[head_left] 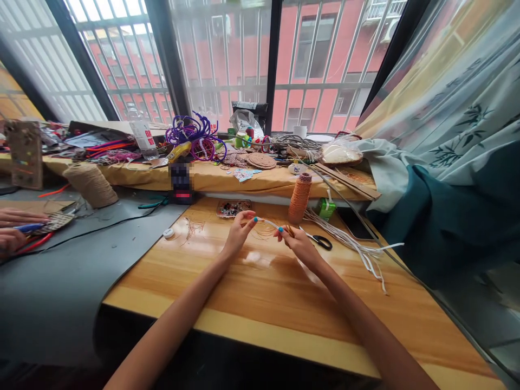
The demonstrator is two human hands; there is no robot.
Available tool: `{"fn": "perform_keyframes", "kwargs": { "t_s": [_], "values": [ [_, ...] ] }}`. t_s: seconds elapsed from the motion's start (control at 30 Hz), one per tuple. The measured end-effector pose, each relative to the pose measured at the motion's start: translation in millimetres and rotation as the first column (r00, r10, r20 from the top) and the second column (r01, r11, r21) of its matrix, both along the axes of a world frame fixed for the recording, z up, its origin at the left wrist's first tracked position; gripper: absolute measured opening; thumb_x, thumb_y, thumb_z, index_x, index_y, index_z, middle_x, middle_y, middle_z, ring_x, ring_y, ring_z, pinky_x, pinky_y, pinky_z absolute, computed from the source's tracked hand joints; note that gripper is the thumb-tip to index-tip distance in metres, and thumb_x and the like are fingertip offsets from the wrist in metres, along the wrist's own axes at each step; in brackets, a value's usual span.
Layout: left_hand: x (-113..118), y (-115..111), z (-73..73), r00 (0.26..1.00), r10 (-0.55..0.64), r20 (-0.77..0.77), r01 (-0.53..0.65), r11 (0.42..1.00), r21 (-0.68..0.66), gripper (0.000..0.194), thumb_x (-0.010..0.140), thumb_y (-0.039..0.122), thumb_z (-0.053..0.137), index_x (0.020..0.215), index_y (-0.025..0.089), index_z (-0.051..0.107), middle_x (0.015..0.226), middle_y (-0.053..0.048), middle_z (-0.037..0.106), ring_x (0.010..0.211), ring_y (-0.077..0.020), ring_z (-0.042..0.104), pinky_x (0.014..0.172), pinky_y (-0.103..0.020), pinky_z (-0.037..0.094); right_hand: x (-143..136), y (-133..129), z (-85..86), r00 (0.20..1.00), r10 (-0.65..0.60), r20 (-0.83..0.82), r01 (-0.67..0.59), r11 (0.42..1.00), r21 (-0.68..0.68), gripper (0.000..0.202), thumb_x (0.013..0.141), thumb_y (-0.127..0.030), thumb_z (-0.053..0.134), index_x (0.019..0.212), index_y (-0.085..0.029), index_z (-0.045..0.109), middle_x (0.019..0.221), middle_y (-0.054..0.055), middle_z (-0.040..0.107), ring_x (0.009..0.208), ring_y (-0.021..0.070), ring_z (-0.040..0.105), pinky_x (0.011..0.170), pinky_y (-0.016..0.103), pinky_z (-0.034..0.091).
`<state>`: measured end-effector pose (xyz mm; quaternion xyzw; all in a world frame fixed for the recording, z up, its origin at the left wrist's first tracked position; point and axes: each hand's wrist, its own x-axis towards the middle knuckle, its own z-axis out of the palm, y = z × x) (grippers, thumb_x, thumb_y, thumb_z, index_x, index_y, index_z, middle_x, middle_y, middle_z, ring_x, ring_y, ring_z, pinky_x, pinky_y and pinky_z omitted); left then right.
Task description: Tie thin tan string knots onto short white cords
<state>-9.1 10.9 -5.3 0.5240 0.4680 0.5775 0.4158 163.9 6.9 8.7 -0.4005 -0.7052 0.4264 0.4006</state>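
Note:
A short white cord [268, 222] stretches between my two hands above the wooden table [260, 281]. My left hand [239, 230] pinches its left end between thumb and finger. The right end is pinched in my right hand [298, 244], where something brownish also shows between the curled fingers, too small to name. Thin tan thread [262, 234] lies on the table behind the hands. Just beyond my right hand stands an orange thread cone [299, 199]. Black-handled scissors [323, 242] lie right of that hand, partly hidden by it.
A bead tray [233, 208], white cords [353, 244], a green box [326, 208] and a small white lid [168, 233] are on the table. At left, another person's hands [14, 230] work on a grey surface near a twine cone [91, 186]. A cluttered ledge [219, 176] runs behind.

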Motion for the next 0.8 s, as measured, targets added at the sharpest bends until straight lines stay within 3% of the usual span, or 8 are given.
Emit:
{"fn": "perform_keyframes", "kwargs": {
  "t_s": [0.1,0.2,0.33,0.47,0.57,0.67,0.73,0.8],
  "values": [
    [3,-1,-0.1,0.983,-0.182,0.021,0.182,0.982,-0.054,0.046,0.075,0.051,0.038,0.101,0.016,0.051,0.051,0.004,0.043,0.036,-0.0038,0.022,0.037,-0.019,0.015,8,-1,5.2,0.977,0.053,-0.208,-0.098,0.972,-0.214,0.026,0.072,-0.041,0.049,0.065,-0.016,0.048,0.051,-0.006,0.03,0.043,0.0055,0.021,0.041,0.022,0.014],
    [8,-4,-1.5,0.928,-0.372,-0.019,0.367,0.921,-0.129,0.042,0.072,0.049,0.045,0.092,0.014,0.058,0.057,0.002,0.05,0.038,-0.0031,0.023,0.037,-0.019,0.014,14,2,6.1,0.911,0.147,-0.386,-0.307,0.866,-0.396,0.024,0.069,-0.037,0.053,0.063,-0.016,0.044,0.048,-0.009,0.019,0.04,0.004,0.013,0.04,0.022,0.008],
    [8,-7,-3.3,0.861,-0.504,0.071,0.507,0.837,-0.208,0.037,0.07,0.045,0.049,0.08,0.011,0.06,0.051,0.002,0.049,0.035,-0.002,0.021,0.037,-0.019,0.009,15,9,-2.2,0.918,0.153,-0.365,-0.33,0.805,-0.493,0.024,0.067,-0.036,0.056,0.064,-0.015,0.044,0.046,-0.01,0.02,0.038,0.0025,0.013,0.039,0.021,0.006],
    [2,-4,-6.8,0.842,-0.477,0.251,0.531,0.814,-0.236,0.038,0.074,0.048,0.043,0.075,0.013,0.056,0.042,0.004,0.044,0.03,-0.0022,0.022,0.035,-0.018,0.01,12,10,-9.0,0.966,0.057,-0.251,-0.176,0.857,-0.485,0.025,0.064,-0.037,0.057,0.065,-0.014,0.046,0.045,-0.01,0.024,0.037,0.0019,0.015,0.039,0.02,0.005],
    [-1,1,-9.9,0.862,-0.427,0.275,0.497,0.818,-0.288,0.044,0.073,0.054,0.04,0.066,0.013,0.054,0.035,0.006,0.036,0.028,-0.0026,0.02,0.034,-0.018,0.009,13,10,-7.7,0.95,0.1,-0.295,-0.239,0.841,-0.486,0.024,0.066,-0.036,0.057,0.066,-0.014,0.047,0.045,-0.009,0.024,0.038,0.0017,0.015,0.039,0.02,0.005],
    [-1,1,-9.4,0.926,-0.285,0.248,0.345,0.904,-0.251,0.046,0.071,0.057,0.04,0.061,0.013,0.05,0.033,0.008,0.025,0.029,-0.0028,0.016,0.034,-0.018,0.007,16,10,-4.4,0.906,0.125,-0.404,-0.328,0.812,-0.484,0.022,0.067,-0.033,0.056,0.066,-0.014,0.046,0.047,-0.009,0.023,0.038,0.0017,0.013,0.039,0.02,0.006],
    [0,-1,-6.2,0.951,-0.216,0.224,0.26,0.946,-0.195,0.04,0.069,0.053,0.047,0.071,0.014,0.053,0.038,0.01,0.023,0.031,-0.0023,0.014,0.035,-0.018,0.006,20,11,-2.7,0.881,0.121,-0.457,-0.358,0.802,-0.478,0.02,0.068,-0.031,0.056,0.064,-0.015,0.045,0.047,-0.009,0.021,0.038,0.0022,0.012,0.038,0.02,0.007],
    [1,-5,-2.1,0.942,-0.283,0.181,0.314,0.933,-0.176,0.039,0.067,0.049,0.053,0.084,0.014,0.055,0.043,0.009,0.023,0.034,-0.0021,0.015,0.037,-0.019,0.005,22,12,-1.2,0.862,0.124,-0.491,-0.386,0.788,-0.48,0.021,0.069,-0.031,0.055,0.063,-0.015,0.043,0.047,-0.009,0.019,0.039,0.0029,0.011,0.038,0.019,0.007]
  ]
}}
